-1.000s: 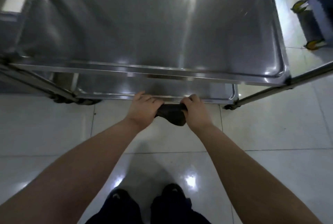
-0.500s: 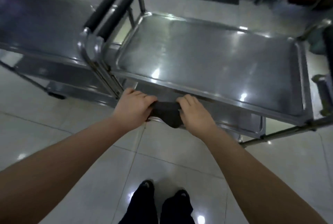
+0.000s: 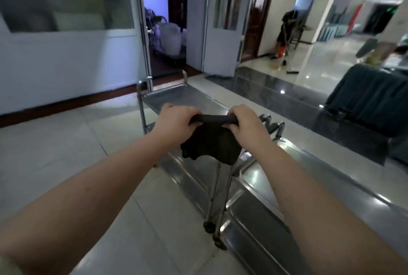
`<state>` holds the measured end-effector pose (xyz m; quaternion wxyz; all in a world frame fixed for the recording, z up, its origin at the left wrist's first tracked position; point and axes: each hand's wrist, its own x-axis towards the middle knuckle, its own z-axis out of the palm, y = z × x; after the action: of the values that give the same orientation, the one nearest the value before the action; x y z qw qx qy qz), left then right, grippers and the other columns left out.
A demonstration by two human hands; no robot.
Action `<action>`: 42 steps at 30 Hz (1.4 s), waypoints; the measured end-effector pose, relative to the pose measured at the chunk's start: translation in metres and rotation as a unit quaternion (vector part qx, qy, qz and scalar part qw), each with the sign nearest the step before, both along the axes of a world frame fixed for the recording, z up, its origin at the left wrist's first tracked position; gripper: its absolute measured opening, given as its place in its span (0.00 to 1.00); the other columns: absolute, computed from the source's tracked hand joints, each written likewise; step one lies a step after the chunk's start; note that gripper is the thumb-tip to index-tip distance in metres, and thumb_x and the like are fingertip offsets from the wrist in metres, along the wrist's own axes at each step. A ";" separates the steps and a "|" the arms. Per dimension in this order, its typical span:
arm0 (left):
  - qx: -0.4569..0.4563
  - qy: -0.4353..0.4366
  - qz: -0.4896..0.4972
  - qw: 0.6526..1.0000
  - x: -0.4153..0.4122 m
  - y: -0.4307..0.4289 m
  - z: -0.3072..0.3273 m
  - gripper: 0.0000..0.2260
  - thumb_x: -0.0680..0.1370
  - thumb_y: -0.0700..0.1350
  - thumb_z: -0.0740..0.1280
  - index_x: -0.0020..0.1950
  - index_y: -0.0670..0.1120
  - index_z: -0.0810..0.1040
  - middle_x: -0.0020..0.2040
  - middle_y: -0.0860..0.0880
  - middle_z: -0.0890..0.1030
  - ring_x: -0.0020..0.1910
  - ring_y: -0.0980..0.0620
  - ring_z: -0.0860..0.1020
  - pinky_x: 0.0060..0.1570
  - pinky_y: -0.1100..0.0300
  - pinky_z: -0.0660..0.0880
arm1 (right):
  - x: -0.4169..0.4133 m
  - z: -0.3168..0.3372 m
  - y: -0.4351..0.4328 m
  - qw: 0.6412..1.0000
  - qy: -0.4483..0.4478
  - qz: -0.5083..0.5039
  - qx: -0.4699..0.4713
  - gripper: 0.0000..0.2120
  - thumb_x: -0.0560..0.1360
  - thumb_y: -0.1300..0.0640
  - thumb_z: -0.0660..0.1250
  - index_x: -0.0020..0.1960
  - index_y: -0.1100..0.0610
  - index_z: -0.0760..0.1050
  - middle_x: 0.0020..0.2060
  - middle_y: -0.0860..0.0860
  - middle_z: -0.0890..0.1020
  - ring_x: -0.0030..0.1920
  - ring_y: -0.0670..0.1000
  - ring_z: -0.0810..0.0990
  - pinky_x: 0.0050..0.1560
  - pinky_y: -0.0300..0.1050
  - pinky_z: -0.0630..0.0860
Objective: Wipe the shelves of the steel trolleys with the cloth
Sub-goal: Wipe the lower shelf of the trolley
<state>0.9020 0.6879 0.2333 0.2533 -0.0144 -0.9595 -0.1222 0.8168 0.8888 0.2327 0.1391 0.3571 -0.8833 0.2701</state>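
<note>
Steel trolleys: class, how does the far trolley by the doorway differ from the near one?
The far trolley stands beyond the cloth, by the open doorway; the near trolley runs toward the lower right corner. The far trolley's end posts show fully; the near trolley is cut off by the picture's edge. The near trolley's shelf carries bright reflections; the far trolley's looks duller. Both are steel, with rimmed shelves.

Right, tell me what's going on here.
A person stands over two steel trolleys parked end to end, the far trolley and the near trolley. The left hand and right hand each grip an end of a dark cloth, pulled taut between them with the rest hanging down. It looks held in the air, not on any shelf, so no wiping is happening at this moment.
</note>
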 end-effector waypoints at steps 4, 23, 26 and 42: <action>-0.042 0.034 0.046 0.997 -0.016 -0.107 0.042 0.08 0.76 0.54 0.70 0.52 0.54 0.81 0.46 0.54 0.83 0.49 0.49 0.79 0.53 0.55 0.65 | -0.027 0.052 -0.107 0.999 0.025 0.030 0.010 0.10 0.72 0.56 0.74 0.49 0.55 0.74 0.47 0.52 0.76 0.50 0.54 0.74 0.48 0.46 0.68; -0.108 0.026 0.080 0.991 -0.283 -0.491 0.074 0.08 0.78 0.56 0.65 0.54 0.56 0.77 0.47 0.56 0.81 0.49 0.52 0.79 0.58 0.53 0.60 | -0.285 0.083 -0.488 0.996 0.063 0.010 0.062 0.09 0.75 0.52 0.70 0.52 0.55 0.75 0.49 0.52 0.79 0.51 0.53 0.75 0.49 0.45 0.68; -0.097 0.024 0.090 0.991 -0.342 -0.530 0.067 0.06 0.79 0.55 0.66 0.52 0.56 0.77 0.46 0.56 0.82 0.48 0.52 0.78 0.59 0.53 0.59 | -0.349 0.071 -0.527 0.996 0.066 0.021 0.055 0.09 0.76 0.51 0.70 0.52 0.54 0.76 0.48 0.50 0.78 0.50 0.52 0.75 0.48 0.45 0.68; 0.048 -0.167 0.013 0.985 -0.604 -0.718 -0.040 0.08 0.75 0.51 0.72 0.53 0.55 0.82 0.49 0.57 0.82 0.50 0.55 0.78 0.55 0.56 0.74 | -0.592 -0.076 -0.687 0.996 -0.090 0.023 -0.003 0.05 0.76 0.50 0.70 0.49 0.50 0.76 0.40 0.40 0.75 0.41 0.40 0.72 0.43 0.29 0.63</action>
<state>0.2976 -0.0304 0.1934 0.0910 0.0305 -0.9816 -0.1651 0.2251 0.2018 0.1564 0.0536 0.3510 -0.8829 0.3074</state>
